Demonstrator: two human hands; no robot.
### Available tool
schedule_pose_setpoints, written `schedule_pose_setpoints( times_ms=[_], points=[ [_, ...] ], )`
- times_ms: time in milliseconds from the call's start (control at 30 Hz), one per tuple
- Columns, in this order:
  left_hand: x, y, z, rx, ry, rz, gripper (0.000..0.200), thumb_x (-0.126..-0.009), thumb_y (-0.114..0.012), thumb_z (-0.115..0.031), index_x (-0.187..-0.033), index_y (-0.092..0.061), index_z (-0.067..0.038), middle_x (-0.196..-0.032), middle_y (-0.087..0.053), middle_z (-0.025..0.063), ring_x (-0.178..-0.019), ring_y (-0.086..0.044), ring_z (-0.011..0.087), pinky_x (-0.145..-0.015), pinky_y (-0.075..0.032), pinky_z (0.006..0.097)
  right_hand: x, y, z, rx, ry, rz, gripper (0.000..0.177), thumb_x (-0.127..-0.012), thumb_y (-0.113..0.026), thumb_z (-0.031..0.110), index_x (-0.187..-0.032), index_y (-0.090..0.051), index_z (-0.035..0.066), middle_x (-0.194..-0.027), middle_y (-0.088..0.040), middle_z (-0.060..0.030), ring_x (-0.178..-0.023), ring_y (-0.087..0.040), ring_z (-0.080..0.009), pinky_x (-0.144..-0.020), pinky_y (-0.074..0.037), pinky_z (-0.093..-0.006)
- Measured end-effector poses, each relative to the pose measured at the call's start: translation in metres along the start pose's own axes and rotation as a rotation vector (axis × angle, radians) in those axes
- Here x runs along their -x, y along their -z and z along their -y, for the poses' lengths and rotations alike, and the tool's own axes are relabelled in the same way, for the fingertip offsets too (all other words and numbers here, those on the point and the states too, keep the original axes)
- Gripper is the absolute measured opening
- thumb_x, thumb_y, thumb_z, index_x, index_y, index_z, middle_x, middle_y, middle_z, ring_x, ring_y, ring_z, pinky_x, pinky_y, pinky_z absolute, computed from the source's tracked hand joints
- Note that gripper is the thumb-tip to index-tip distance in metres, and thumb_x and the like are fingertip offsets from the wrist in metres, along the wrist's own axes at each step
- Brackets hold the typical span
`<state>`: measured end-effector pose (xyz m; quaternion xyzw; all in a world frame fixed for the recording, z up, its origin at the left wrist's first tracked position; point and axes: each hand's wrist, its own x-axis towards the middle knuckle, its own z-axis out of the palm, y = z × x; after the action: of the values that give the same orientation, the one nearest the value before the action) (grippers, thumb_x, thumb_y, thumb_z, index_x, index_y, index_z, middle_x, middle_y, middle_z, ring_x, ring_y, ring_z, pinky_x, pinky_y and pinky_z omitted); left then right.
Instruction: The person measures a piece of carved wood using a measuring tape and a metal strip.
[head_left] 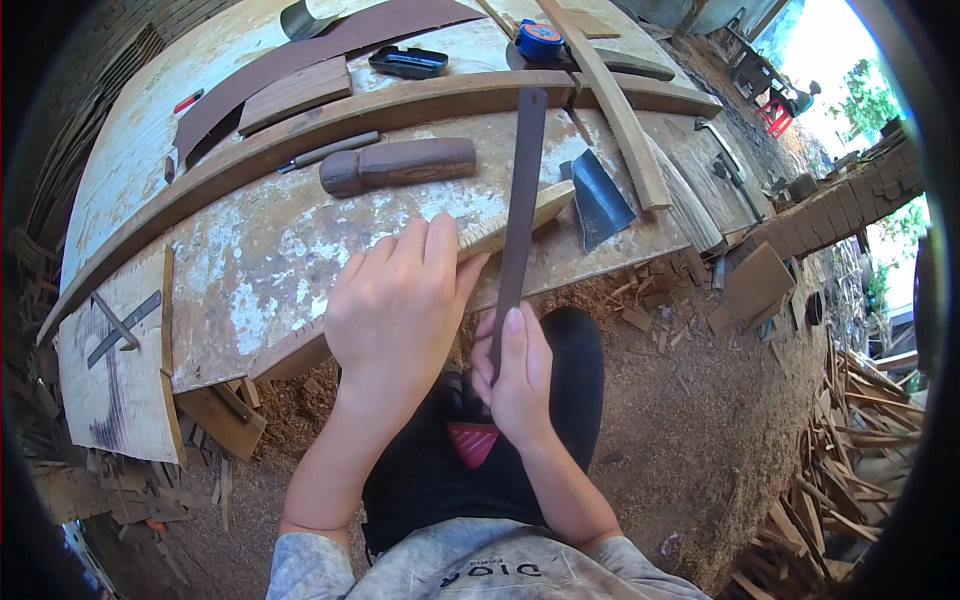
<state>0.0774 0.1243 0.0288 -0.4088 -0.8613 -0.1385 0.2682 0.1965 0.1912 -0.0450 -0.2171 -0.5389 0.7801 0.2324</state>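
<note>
My left hand [395,310] presses down on a light wooden piece [510,225] that lies at the near edge of the workbench [270,255]. My right hand [517,375] grips the lower end of a long flat dark metal file [520,215]. The file stands nearly upright and crosses the wooden piece beside my left fingers. Most of the wooden piece is hidden under my left hand.
On the bench lie a wooden mallet [400,165], a dark hatchet blade [600,200], long curved wooden strips [400,105], a blue tape measure [540,40] and a black case [408,62]. Wood scraps [850,440] pile up at the right on the sawdust-covered ground.
</note>
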Motion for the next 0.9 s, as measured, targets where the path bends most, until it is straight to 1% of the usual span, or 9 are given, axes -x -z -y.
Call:
schedule_pose_setpoints(
  times_ms=[133,300,333,433,467,567,600,800,900],
  points=[
    [0.002,0.000,-0.002,0.008,-0.005,-0.002,0.034,-0.083,-0.081,-0.039,-0.088,-0.062,-0.012,-0.078,-0.063,0.0022,-0.071,-0.067,0.0210,-0.063,-0.049,0.0343,0.004,-0.004,0.002,-0.049,-0.013,0.000,0.039,-0.116,-0.032,0.036,-0.101,-0.050,0.004,-0.062,-0.041,0.0024,-0.046,-0.033,-0.0032,-0.042,-0.031,-0.0198],
    [0.004,0.000,-0.005,-0.009,-0.009,-0.009,0.032,-0.085,-0.079,-0.039,-0.089,-0.062,-0.012,-0.078,-0.063,0.0022,-0.071,-0.067,0.0207,-0.063,-0.049,0.0345,-0.017,-0.015,0.034,-0.062,0.004,0.012,0.038,-0.116,-0.033,0.036,-0.101,-0.051,0.005,-0.063,-0.043,0.0022,-0.047,-0.035,-0.0027,-0.043,-0.032,-0.0194],
    [0.004,0.000,-0.003,0.000,-0.010,-0.007,0.032,-0.085,-0.079,-0.038,-0.089,-0.062,-0.012,-0.079,-0.063,0.0022,-0.071,-0.068,0.0206,-0.063,-0.049,0.0345,-0.021,-0.014,0.035,-0.060,0.019,0.019,0.038,-0.116,-0.032,0.035,-0.103,-0.052,0.005,-0.064,-0.044,0.0019,-0.048,-0.037,-0.0028,-0.043,-0.031,-0.0192],
    [0.002,0.000,-0.001,0.005,-0.009,-0.004,0.031,-0.086,-0.079,-0.039,-0.089,-0.062,-0.012,-0.079,-0.064,0.0020,-0.071,-0.068,0.0204,-0.063,-0.049,0.0346,-0.021,-0.012,0.037,-0.003,0.054,0.010,0.039,-0.116,-0.031,0.035,-0.106,-0.054,0.005,-0.064,-0.044,0.0018,-0.048,-0.037,-0.0031,-0.042,-0.031,-0.0191],
    [0.002,-0.001,0.000,0.007,-0.008,-0.002,0.031,-0.086,-0.079,-0.039,-0.089,-0.062,-0.012,-0.079,-0.064,0.0020,-0.071,-0.068,0.0204,-0.063,-0.049,0.0345,-0.019,-0.010,0.032,0.021,0.075,0.011,0.040,-0.116,-0.031,0.035,-0.110,-0.055,0.004,-0.066,-0.045,0.0017,-0.050,-0.037,-0.0034,-0.044,-0.031,-0.0193],
    [0.002,-0.002,0.000,0.003,-0.005,-0.015,0.033,-0.085,-0.079,-0.040,-0.088,-0.061,-0.013,-0.079,-0.064,0.0017,-0.071,-0.068,0.0203,-0.063,-0.049,0.0342,-0.010,-0.005,0.019,0.016,0.096,-0.006,0.039,-0.116,-0.032,0.035,-0.113,-0.056,0.004,-0.070,-0.045,0.0020,-0.055,-0.037,-0.0032,-0.048,-0.031,-0.0195],
    [0.002,-0.002,0.000,0.010,-0.004,-0.017,0.033,-0.085,-0.079,-0.040,-0.088,-0.061,-0.013,-0.079,-0.064,0.0017,-0.071,-0.068,0.0203,-0.063,-0.049,0.0340,-0.006,-0.003,0.015,0.023,0.095,-0.008,0.039,-0.115,-0.032,0.034,-0.116,-0.057,0.003,-0.073,-0.044,0.0026,-0.060,-0.036,-0.0031,-0.052,-0.029,-0.0200],
    [0.001,0.000,-0.001,0.024,-0.001,-0.021,0.034,-0.085,-0.080,-0.040,-0.088,-0.060,-0.013,-0.078,-0.063,0.0015,-0.070,-0.067,0.0201,-0.063,-0.049,0.0333,0.003,-0.001,0.008,0.134,0.116,0.010,0.039,-0.115,-0.031,0.032,-0.119,-0.057,0.002,-0.075,-0.041,0.0033,-0.063,-0.034,-0.0035,-0.054,-0.027,-0.0225],
    [0.002,0.000,-0.001,0.018,0.003,-0.016,0.034,-0.085,-0.080,-0.040,-0.089,-0.060,-0.013,-0.078,-0.063,0.0014,-0.071,-0.067,0.0200,-0.063,-0.049,0.0333,0.003,-0.002,0.009,0.161,0.127,0.009,0.038,-0.115,-0.033,0.031,-0.119,-0.057,0.002,-0.075,-0.042,0.0033,-0.065,-0.036,-0.0041,-0.056,-0.029,-0.0235]
  ],
)
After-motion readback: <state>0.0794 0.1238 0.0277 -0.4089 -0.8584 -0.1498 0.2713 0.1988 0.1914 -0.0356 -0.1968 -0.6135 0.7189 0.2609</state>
